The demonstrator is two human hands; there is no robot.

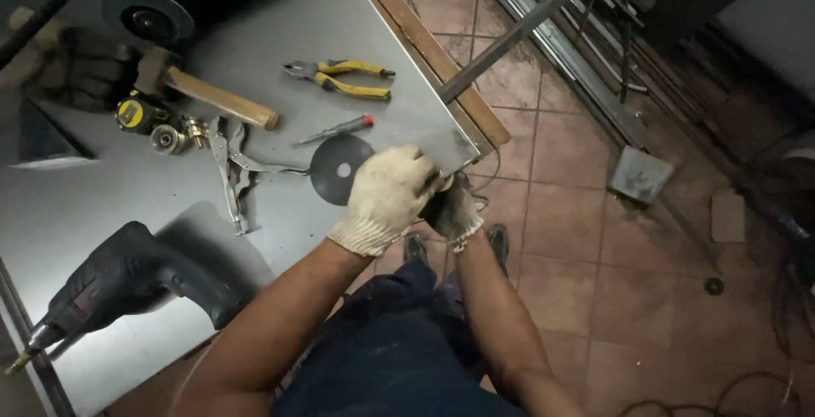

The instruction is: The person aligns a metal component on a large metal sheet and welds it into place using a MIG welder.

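Both hands in knit work gloves, L [388,197] pale cream, R [452,210] grimy dark; forearms bare, navy trousers.

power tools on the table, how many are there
2. An electric drill lies at the near left edge of the metal table; an angle grinder sits at the far left. More may be hidden off frame.

Right hand [452,209] mostly tucked behind left hand [392,196] at the table [93,196] corner; whatever the fingers hold is hidden. Drill [119,285] bit tip cut off near the left edge. Angle grinder [161,5] body lost in shadow and cropped at top. Cables [747,391] run off the bottom right.
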